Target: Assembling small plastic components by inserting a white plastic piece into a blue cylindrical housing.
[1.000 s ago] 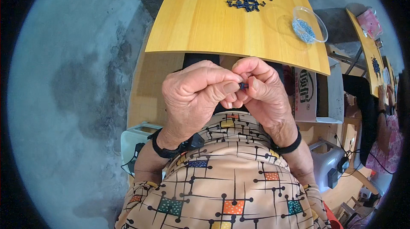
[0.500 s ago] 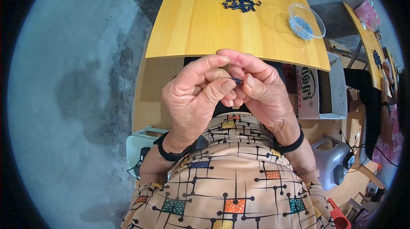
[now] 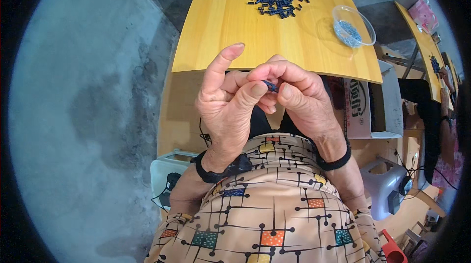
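In front of my chest, both hands meet over one small dark blue plastic part. My left hand pinches its left end by the thumb, with the index finger raised away. From the other side, the thumb and fingertips of my right hand close on it. Fingers cover most of the part, so its full shape is hidden. Beyond my hands, a heap of small dark blue tubular parts lies on the wooden table. A round clear tub with small light blue-grey pieces stands to its right.
The table's near edge runs just beyond my hands. Below it, at right, is an open cardboard box. Plastic stools stand on the left and right. Another person's arm reaches over a second table at far right.
My left index finger has lifted away from the right hand's fingers. The right index finger has bent down toward the small part, which both hands still hold. The view has shifted slightly.
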Demonstrator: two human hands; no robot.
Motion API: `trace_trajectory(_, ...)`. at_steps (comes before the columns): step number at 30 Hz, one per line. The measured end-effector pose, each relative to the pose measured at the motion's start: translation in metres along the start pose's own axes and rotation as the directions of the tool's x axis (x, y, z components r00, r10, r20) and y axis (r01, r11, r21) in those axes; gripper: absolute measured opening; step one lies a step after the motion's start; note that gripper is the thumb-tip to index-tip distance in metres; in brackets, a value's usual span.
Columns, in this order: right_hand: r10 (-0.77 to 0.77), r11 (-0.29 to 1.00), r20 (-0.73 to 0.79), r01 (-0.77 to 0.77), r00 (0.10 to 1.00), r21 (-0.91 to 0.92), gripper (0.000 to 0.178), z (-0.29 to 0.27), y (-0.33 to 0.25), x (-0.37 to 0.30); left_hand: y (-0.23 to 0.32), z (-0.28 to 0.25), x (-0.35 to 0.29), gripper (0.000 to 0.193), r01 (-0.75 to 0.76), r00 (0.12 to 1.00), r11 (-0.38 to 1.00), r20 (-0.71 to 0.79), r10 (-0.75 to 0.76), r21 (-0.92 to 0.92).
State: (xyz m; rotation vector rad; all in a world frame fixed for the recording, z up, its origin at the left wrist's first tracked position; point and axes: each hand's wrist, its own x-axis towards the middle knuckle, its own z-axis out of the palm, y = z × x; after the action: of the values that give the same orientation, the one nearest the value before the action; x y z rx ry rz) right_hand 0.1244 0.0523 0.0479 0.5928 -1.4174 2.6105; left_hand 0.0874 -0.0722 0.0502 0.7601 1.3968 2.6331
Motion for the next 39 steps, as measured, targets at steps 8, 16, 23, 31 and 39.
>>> trace_trajectory(8,-0.075,0.997,-0.026,0.074,0.997,-0.035,0.037,-0.002,-0.002,0.001,-0.011,0.009,0.005,0.052,-0.063,0.998,0.995,-0.020,0.062,-0.081)
trace_trajectory(16,-0.153,0.988,-0.098,0.153,0.983,-0.006,0.035,-0.003,-0.004,0.001,-0.015,0.010,0.010,0.043,-0.105,0.994,0.994,-0.020,0.105,0.006)
trace_trajectory(23,-0.197,0.964,-0.117,0.170,0.973,-0.204,0.035,-0.016,-0.007,-0.003,0.000,0.006,0.002,0.038,0.281,0.957,0.953,0.047,-0.287,0.109)
trace_trajectory(31,-0.159,0.980,-0.134,0.140,0.978,-0.142,0.032,-0.013,0.000,-0.004,0.009,0.010,0.008,0.021,0.450,0.893,0.890,0.057,-0.447,-0.076)
trace_trajectory(39,-0.168,0.983,-0.199,0.180,0.965,0.043,0.034,-0.004,0.011,-0.005,0.006,0.012,0.007,0.020,0.422,0.907,0.904,0.024,-0.421,-0.075)
